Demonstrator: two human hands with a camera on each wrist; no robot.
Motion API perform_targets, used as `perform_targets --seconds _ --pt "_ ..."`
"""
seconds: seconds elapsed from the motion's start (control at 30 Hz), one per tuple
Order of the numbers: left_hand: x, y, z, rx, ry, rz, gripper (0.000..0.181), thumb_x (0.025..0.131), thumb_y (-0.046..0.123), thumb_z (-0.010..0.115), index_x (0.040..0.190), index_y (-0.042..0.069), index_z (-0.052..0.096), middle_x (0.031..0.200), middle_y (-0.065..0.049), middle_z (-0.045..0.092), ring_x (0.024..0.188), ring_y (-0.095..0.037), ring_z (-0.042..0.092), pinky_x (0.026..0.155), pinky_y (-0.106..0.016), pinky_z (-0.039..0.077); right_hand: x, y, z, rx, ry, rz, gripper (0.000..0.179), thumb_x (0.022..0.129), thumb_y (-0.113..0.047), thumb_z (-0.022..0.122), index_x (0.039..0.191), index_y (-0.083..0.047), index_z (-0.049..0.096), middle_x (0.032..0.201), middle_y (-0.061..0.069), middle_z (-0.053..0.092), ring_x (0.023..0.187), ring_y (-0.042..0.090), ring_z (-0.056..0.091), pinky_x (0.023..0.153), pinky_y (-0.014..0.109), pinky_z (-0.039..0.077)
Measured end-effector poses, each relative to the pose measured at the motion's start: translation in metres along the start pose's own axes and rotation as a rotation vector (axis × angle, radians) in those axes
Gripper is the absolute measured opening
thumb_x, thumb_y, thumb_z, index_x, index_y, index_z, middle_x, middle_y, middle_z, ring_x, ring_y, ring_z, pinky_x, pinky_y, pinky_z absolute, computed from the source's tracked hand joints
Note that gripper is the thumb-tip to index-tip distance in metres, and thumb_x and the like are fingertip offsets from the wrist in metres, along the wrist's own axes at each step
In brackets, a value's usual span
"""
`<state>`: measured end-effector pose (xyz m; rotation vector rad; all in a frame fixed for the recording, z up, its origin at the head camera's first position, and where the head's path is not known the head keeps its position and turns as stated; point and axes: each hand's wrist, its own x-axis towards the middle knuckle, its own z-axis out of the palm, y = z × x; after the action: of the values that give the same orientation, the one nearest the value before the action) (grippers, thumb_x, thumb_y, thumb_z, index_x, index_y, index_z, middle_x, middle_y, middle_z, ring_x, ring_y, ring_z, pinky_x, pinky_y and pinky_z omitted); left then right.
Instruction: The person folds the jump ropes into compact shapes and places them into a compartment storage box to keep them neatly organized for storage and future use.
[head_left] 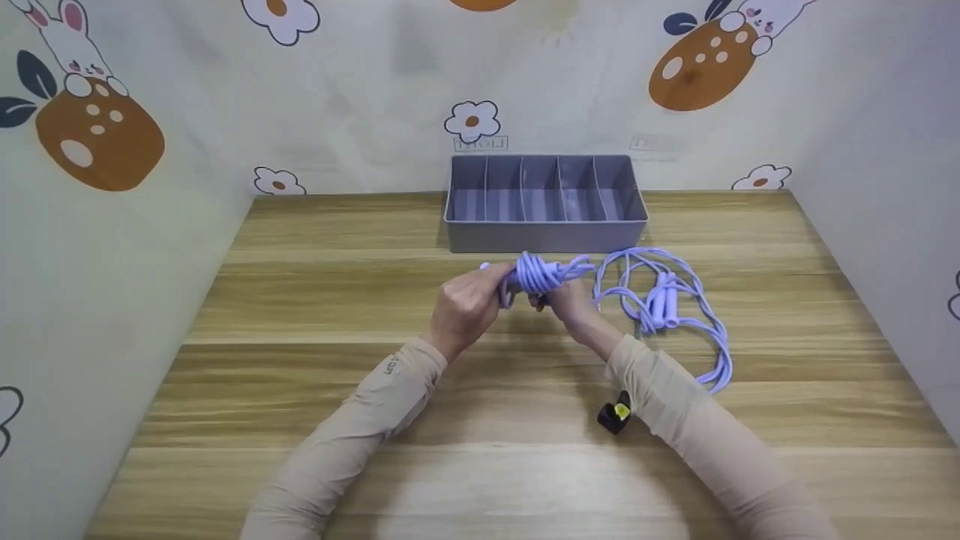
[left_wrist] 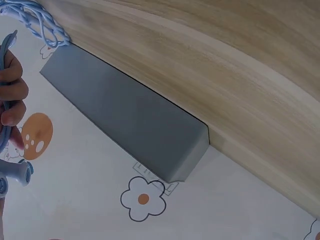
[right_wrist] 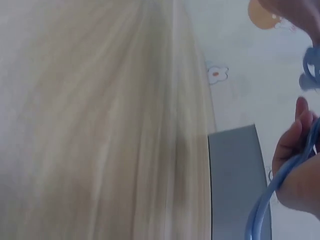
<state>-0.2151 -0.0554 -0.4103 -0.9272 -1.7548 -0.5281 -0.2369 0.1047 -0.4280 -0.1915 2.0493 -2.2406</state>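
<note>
A lilac jump rope [head_left: 537,273], its cord wound in several tight turns around the handles, is held up above the table. My left hand [head_left: 469,304] grips it from the left, where a handle end pokes out past the fingers. From the right, my right hand [head_left: 571,304] is partly hidden behind the coil's looped end. In the right wrist view, cord strands [right_wrist: 280,182] run through the curled right hand [right_wrist: 300,175]. Handle ends [left_wrist: 17,171] show at the left edge of the left wrist view.
A grey divided box [head_left: 546,236] with several compartments stands at the back against the patterned wall covering. Right of my hands lies another lilac jump rope [head_left: 664,300], loosely looped. A small black object [head_left: 615,414] with a yellow mark is beside the right forearm.
</note>
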Motion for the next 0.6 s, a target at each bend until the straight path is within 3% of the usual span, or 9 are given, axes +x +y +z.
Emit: perform_targets --seconds 0.07,0.27,0.47,0.6 --pt "0.0 -0.001 0.001 0.009 0.004 -0.035 0.023 0.07 -0.008 0.062 0.093 -0.003 0.064 0.082 -0.011 0.068 0.063 -0.019 0.065 0.063 -0.025 0.055 -0.003 0.001 0.005 -0.036 0.061 0.0 0.029 0.088 0.003 0.042 0.064 -0.011 0.051 0.051 -0.003 0.049 0.045 0.005 0.046 0.045 0.018 0.041" --pt "0.001 -0.003 0.002 0.053 0.023 -0.091 0.032 0.063 -0.01 0.064 0.094 -0.003 0.062 0.073 -0.012 0.066 0.053 -0.018 0.06 0.049 -0.026 0.052 -0.013 0.006 0.013 -0.055 0.091 -0.066 0.021 0.091 -0.001 0.046 0.079 0.008 0.061 0.059 -0.002 0.057 0.047 0.006 0.047 0.046 0.017 0.042" --pt "0.002 -0.004 0.002 0.072 0.021 -0.105 0.033 0.064 -0.009 0.062 0.096 -0.003 0.061 0.065 -0.011 0.063 0.047 -0.017 0.055 0.042 -0.027 0.047 -0.019 0.009 0.017 -0.031 0.1 -0.119 0.021 0.092 -0.005 0.047 0.086 0.007 0.064 0.07 0.004 0.064 0.047 0.006 0.05 0.044 0.017 0.044" --pt "0.004 -0.007 0.0 0.1 0.02 -0.126 0.031 0.065 -0.007 0.063 0.096 -0.004 0.061 0.064 -0.01 0.064 0.042 -0.015 0.052 0.038 -0.026 0.044 -0.023 0.01 0.015 -0.033 0.081 -0.102 0.025 0.093 -0.007 0.046 0.105 0.006 0.063 0.072 0.0 0.065 0.047 0.005 0.05 0.045 0.017 0.045"
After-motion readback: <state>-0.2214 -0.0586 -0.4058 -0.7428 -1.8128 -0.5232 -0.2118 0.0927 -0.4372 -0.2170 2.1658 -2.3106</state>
